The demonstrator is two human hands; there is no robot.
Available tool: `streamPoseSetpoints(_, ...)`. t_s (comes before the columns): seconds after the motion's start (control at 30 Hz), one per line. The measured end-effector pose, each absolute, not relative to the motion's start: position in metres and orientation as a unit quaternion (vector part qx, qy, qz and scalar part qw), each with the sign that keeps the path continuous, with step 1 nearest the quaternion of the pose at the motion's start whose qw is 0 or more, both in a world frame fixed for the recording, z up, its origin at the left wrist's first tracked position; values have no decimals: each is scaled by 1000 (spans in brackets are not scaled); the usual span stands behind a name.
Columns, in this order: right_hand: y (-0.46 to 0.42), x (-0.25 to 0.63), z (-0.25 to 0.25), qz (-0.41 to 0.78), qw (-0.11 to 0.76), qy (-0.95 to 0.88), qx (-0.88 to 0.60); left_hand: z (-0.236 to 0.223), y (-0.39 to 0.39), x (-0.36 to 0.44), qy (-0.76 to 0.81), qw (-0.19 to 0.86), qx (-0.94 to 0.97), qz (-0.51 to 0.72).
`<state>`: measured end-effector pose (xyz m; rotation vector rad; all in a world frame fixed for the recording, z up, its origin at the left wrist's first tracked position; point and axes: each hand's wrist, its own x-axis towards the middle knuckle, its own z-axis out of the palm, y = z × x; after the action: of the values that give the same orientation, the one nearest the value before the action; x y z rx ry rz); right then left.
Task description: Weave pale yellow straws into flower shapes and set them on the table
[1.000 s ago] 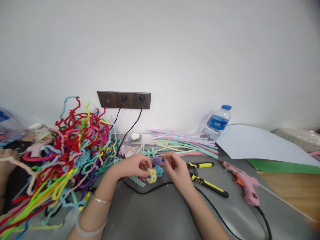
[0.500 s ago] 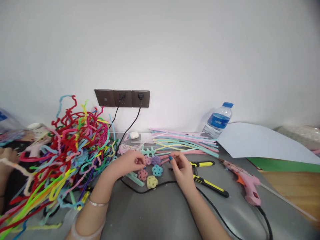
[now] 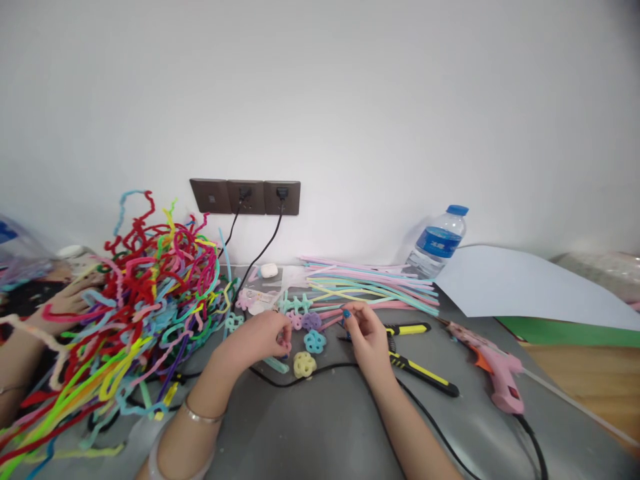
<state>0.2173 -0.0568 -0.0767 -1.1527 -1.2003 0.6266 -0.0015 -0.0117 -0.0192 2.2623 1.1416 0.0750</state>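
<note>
My left hand [image 3: 265, 339] is closed over a small pink pipe-cleaner flower [image 3: 287, 345], most of it hidden under the fingers. My right hand [image 3: 367, 332] has thumb and fingertips pinched together beside the pliers; anything between them is too small to make out. Between the hands lie a yellow flower [image 3: 304, 365], a blue flower [image 3: 315, 341], a purple flower [image 3: 311, 321] and another pink one [image 3: 295, 321]. A mint-green looped piece [image 3: 296, 303] lies behind them.
Tangled pipe cleaners [image 3: 150, 287] pile up at left, where another person's hand [image 3: 70, 303] reaches in. Straight pipe cleaners [image 3: 370, 283] lie along the wall. Yellow-black pliers [image 3: 425, 375], a pink glue gun [image 3: 500, 373], a water bottle [image 3: 437, 243] and white paper [image 3: 530, 280] are at right.
My left hand has moved slightly right and down onto the pink flower, covering it. My right hand has barely moved. At left, the other person's hand has reached into the pile.
</note>
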Motion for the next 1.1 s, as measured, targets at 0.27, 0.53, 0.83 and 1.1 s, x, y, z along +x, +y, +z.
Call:
streamPoseSetpoints(0.27, -56, 220, -77, 293, 633, -511, -502, -3, 6, -21, 380, 464, 782, 169)
streamPoseSetpoints(0.53, -57, 221, -78, 286, 620, -514, -519, -28, 20, -34, 504, 467, 704, 179)
streamPoseSetpoints(0.83, -65, 211, -75, 210, 498, -671, -507, -38, 17, -27, 503, 442, 722, 172)
streamPoseSetpoints(1.1, -65, 206, -76, 147, 342, -789, -489, -39, 10, -21, 509, 381, 755, 162)
